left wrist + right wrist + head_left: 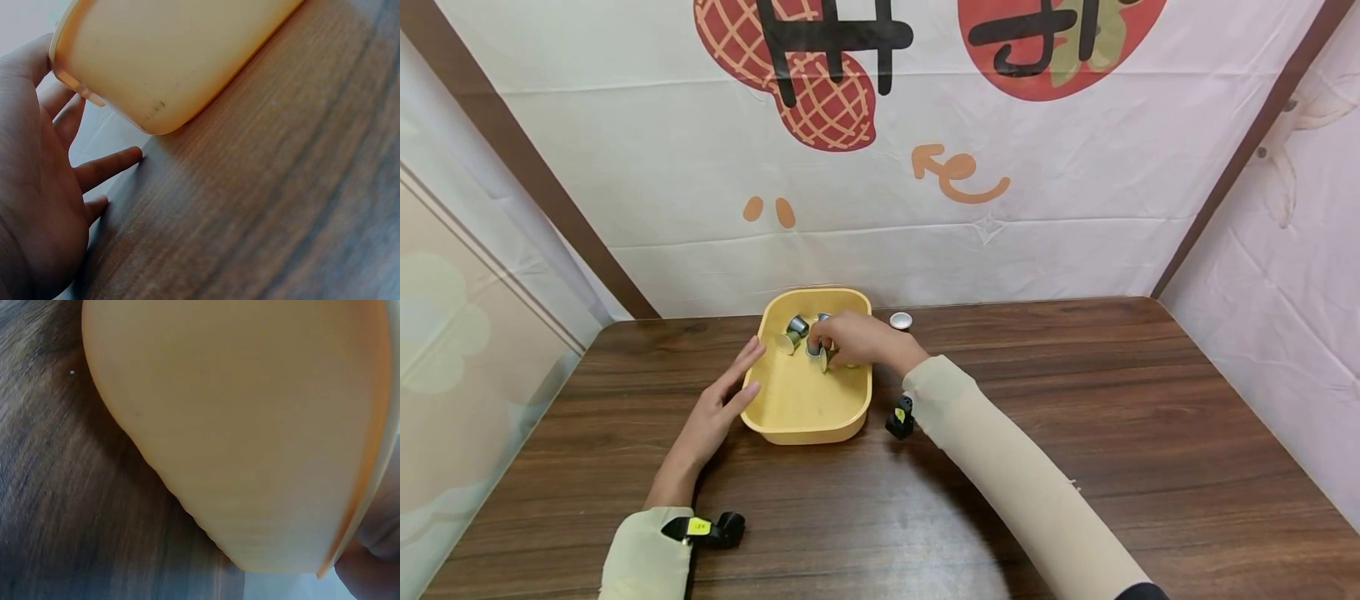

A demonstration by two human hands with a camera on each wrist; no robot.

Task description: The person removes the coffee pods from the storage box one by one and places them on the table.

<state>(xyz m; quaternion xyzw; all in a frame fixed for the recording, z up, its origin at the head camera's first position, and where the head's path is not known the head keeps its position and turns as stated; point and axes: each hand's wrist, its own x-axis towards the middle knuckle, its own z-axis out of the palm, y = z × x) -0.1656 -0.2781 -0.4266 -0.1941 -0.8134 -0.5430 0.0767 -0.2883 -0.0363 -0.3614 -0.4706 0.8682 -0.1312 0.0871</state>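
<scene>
While your two hands are working at one yellow tub (805,408): it is sitting on the wooden table (1075,375), up by the far edge, close to the white backdrop (1060,208).
Left hand (711,417): you are holding its fingers wide and nearly straight, and they are touching the tub's left rim.
Right hand (859,340): it is hanging over the tub's right side, fingers bending down among the capsules; whether they are pinching one, you cannot tell.
Capsules, at least five in the tub: one dark capsule (799,326) and one pale-faced capsule (787,342) are lying tilted at the left, while three more are peeking out around your right fingers, partly hidden.
White-topped piece (901,320), just one: it is standing on the table, near the tub's far right corner.
Black wrist cameras (900,418), two: one is riding beside each pale sleeve (1015,462).
</scene>
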